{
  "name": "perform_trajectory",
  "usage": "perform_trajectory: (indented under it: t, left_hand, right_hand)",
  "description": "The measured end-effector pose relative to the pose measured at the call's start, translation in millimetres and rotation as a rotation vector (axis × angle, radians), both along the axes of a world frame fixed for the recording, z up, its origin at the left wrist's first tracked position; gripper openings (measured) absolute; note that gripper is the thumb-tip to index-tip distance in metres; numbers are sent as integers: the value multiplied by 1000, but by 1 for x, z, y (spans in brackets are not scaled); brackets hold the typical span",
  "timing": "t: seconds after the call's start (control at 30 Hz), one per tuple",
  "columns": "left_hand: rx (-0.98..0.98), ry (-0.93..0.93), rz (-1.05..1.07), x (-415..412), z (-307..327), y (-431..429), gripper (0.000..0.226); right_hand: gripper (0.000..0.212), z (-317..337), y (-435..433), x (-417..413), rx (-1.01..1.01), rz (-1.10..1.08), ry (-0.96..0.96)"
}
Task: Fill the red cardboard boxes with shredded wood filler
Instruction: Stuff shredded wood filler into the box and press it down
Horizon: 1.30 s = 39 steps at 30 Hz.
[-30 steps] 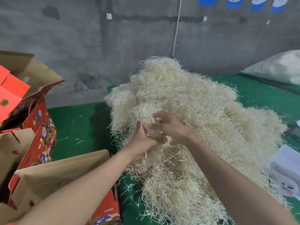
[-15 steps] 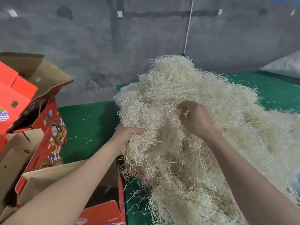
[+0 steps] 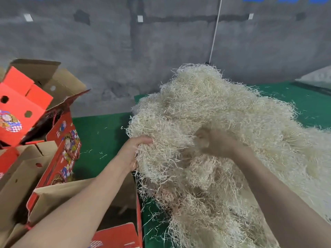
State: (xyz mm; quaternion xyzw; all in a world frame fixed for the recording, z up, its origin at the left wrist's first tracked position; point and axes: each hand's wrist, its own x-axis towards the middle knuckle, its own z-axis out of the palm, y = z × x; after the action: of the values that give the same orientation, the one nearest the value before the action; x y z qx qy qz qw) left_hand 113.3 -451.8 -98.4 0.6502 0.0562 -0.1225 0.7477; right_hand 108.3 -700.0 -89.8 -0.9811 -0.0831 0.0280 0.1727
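Note:
A big pale heap of shredded wood filler [image 3: 223, 122] lies on the green table. My left hand [image 3: 132, 151] grips a clump at the heap's left edge, fingers curled into the strands. My right hand [image 3: 213, 142] is dug into the middle of the heap and grips a tuft; it is blurred. An open red cardboard box [image 3: 114, 235] with brown flaps stands at the lower left, under my left forearm. Its inside looks dark. A second open red box [image 3: 66, 145] stands behind it on the left.
More red and brown box flaps [image 3: 19, 104] pile up at the far left. The green table surface [image 3: 100, 140] runs back to a grey concrete wall [image 3: 161, 51]. A white bag [image 3: 317, 77] lies at the far right. Loose strands dot the green surface.
My hands, close together a second ago, have spread apart: the left went to the heap's left edge, the right stayed in the middle. The view has swung left, showing more of the boxes.

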Motion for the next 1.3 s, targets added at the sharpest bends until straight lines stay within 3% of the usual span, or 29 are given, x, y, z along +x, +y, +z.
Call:
perform_trajectory:
  t: [0.1, 0.23, 0.4, 0.47, 0.57, 0.63, 0.67, 0.77, 0.8, 0.83, 0.93, 1.07, 1.1, 1.2, 1.3]
  left_hand:
    - [-93, 10, 38, -1, 7, -4, 13]
    - [-144, -6, 88, -11, 11, -5, 5]
    - [-198, 23, 202, -4, 6, 16, 13]
    - [-115, 18, 210, -1, 6, 23, 6]
    - [-57, -13, 178, -2, 5, 24, 49]
    - [-88, -9, 152, -4, 5, 23, 57]
    - [-83, -12, 153, -4, 5, 21, 56]
    - [-113, -5, 109, -1, 5, 17, 51]
    - [-144, -11, 97, 1, 8, 15, 43]
    - [-167, -24, 111, 2, 12, 12, 35]
    - [-188, -58, 175, 11, 21, 7, 13]
    - [-264, -49, 185, 20, 26, 14, 21]
    - [-303, -19, 166, 20, 25, 14, 24]
    - [-326, 25, 159, 16, 14, 8, 36]
    - [-374, 49, 218, 20, 12, 6, 14]
  right_hand:
    - [27, 26, 20, 4, 145, 37, -100]
    - [10, -1, 56, 2, 112, 169, 65]
    - [30, -72, 29, -5, -179, 131, 260]
    - [31, -82, 13, -11, -247, 65, 320]
    - [22, -52, 10, -8, -186, 107, 214]
    - [33, -15, 17, -4, -4, 109, 46]
    - [50, 2, 23, -4, 153, 104, 6]
    - [104, 33, 49, -6, 781, 135, 213]
    - [112, 33, 60, -6, 873, 136, 307]
    - [116, 27, 72, -6, 863, 135, 396]
    - [112, -15, 100, 0, 590, 111, 532]
    - [52, -61, 76, 17, 105, -58, 236]
    - [53, -68, 64, 19, 44, -89, 197]
    - [61, -83, 38, 18, 80, -161, 243]
    - [53, -94, 21, 11, -30, -199, 247]
